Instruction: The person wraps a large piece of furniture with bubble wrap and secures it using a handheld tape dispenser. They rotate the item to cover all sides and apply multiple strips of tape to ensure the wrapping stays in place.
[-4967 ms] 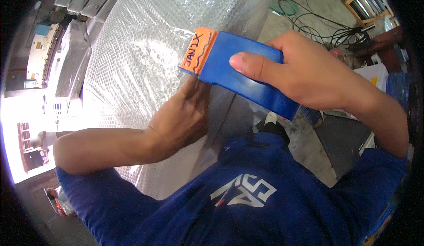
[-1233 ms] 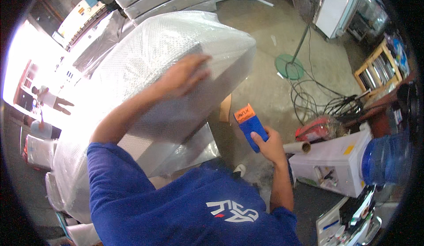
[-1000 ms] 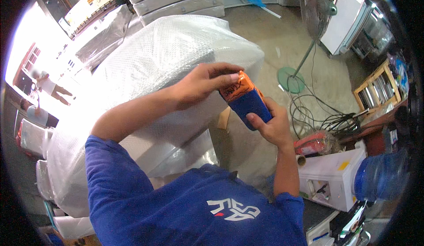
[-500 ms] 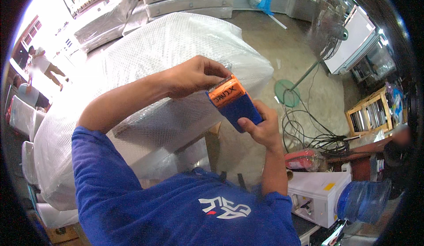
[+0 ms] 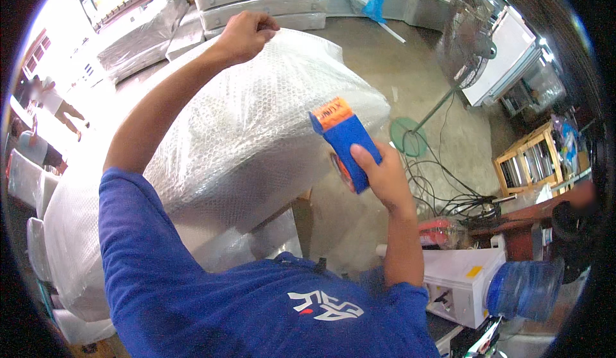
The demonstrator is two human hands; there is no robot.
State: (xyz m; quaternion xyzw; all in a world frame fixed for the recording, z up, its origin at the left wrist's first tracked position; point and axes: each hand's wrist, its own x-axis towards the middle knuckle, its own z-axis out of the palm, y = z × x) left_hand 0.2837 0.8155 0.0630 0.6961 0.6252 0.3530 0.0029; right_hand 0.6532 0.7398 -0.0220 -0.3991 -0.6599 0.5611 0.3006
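Note:
My right hand (image 5: 385,175) is wrapped round a blue and orange tape dispenser (image 5: 346,141), held up in front of the bubble-wrapped bundle. Its orange end, with dark handwriting, points up and away from me. At the bundle's far upper edge is my left hand (image 5: 247,35), arm stretched out and fingers curled together. Whatever those fingers pinch, if anything, is too small to make out. The large bundle (image 5: 224,133) in clear bubble wrap fills the space under both arms; what lies inside is hidden.
A pedestal fan (image 5: 465,43) on a green base (image 5: 408,136) stands right, with black cables (image 5: 449,197) coiled nearby. Lower right are a white box (image 5: 462,281) and a blue water bottle (image 5: 526,288). Wrapped drawers (image 5: 263,1) stand behind; people (image 5: 54,98) are far left.
My left hand has left the tape dispenser and reached up and away to the bundle's far edge. The dispenser has turned in my right hand, its blue side now facing me.

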